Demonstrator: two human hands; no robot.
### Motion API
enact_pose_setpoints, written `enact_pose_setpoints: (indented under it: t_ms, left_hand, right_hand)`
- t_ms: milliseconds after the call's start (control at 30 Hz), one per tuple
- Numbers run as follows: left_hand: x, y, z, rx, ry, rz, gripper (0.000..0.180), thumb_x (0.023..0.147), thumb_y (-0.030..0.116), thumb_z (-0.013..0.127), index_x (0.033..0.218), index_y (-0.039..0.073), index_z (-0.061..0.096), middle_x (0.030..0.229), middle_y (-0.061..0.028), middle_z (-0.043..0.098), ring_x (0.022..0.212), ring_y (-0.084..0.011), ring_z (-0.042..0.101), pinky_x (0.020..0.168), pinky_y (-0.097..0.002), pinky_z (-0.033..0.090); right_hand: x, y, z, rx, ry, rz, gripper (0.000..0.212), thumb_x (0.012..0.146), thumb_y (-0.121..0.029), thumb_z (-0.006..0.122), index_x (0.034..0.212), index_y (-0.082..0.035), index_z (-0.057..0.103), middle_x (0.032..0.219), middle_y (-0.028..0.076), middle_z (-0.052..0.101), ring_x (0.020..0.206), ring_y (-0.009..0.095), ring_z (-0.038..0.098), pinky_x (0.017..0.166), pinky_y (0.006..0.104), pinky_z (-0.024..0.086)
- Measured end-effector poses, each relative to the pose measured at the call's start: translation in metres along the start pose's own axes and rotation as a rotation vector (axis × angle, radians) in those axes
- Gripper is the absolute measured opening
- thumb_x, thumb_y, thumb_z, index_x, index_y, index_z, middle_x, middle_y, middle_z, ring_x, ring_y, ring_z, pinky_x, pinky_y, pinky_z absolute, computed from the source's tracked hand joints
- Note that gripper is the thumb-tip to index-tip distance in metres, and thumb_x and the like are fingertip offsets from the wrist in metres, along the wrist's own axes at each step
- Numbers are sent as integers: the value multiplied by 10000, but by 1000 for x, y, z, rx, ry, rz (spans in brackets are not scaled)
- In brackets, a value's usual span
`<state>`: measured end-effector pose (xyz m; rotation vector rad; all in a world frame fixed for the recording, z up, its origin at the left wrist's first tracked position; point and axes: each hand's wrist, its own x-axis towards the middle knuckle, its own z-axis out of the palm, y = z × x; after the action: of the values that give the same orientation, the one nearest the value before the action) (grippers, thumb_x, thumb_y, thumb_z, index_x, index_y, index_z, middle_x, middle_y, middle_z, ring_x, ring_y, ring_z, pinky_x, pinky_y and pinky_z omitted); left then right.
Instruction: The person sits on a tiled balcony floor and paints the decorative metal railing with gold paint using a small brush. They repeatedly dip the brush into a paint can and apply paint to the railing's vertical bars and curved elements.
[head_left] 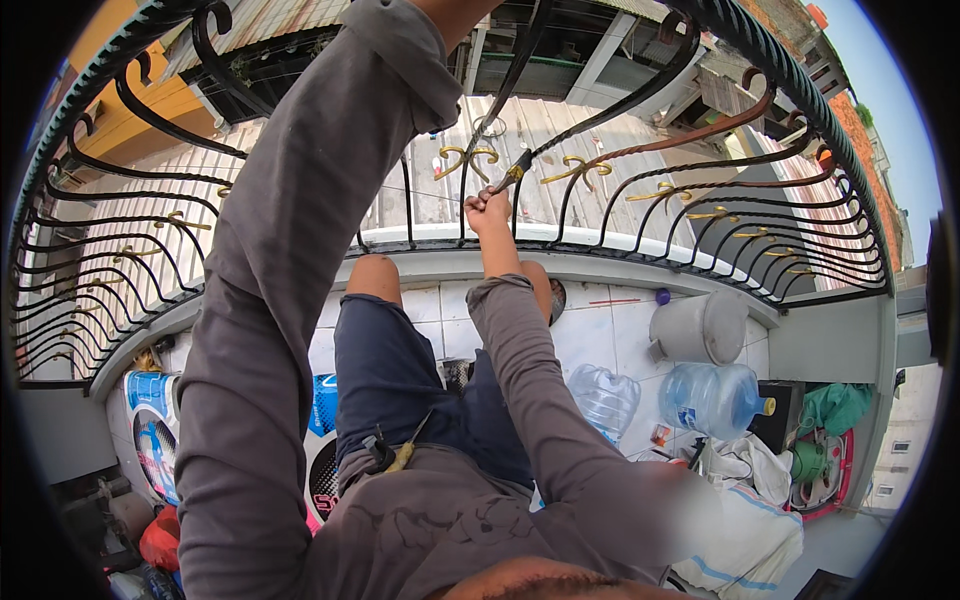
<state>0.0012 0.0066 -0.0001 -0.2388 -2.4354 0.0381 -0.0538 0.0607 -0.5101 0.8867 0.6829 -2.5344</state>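
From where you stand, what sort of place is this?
Most likely an upper-floor balcony: a curved black metal railing borders white floor tiles, and a ribbed roof shows beyond it, lower down.

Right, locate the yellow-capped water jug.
In the head view, the yellow-capped water jug is on the right, between a clear plastic jug and a black box.

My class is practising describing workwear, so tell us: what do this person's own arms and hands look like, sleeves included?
The left arm and right arm wear plain, creased, dark grey sleeves. The left cuff is folded back broadly; the right cuff is turned up more narrowly, leaving forearm bare. The right hand is gloveless; the left hand is out of view.
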Motion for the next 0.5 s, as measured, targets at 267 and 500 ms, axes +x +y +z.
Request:
enact_pose_setpoints:
  t_ms: [267, 500]
  left_hand:
    - [-2, 4, -3, -13, -26, -51, 709, 927, 662, 624, 763, -13, 764, 693, -158, 711, 640, -278, 705, 621, -437, 608]
    - [2, 6, -4, -35, -116, -123, 696, 929, 658, 629, 790, -8, 777, 728, -148, 728, 676, -279, 720, 658, -439, 619]
  right_hand:
    - [0, -11, 4, -21, -53, -46, 496, 1141, -483, 314, 824, -131, 463, 621, -36, 330, 499, 124, 237, 520, 300, 336]
    - [-6, -10, 6, -13, -36, 68, 483, 1135, -492, 344, 846, -127, 473, 620, -24, 339, 498, 124, 256, 533, 284, 338]
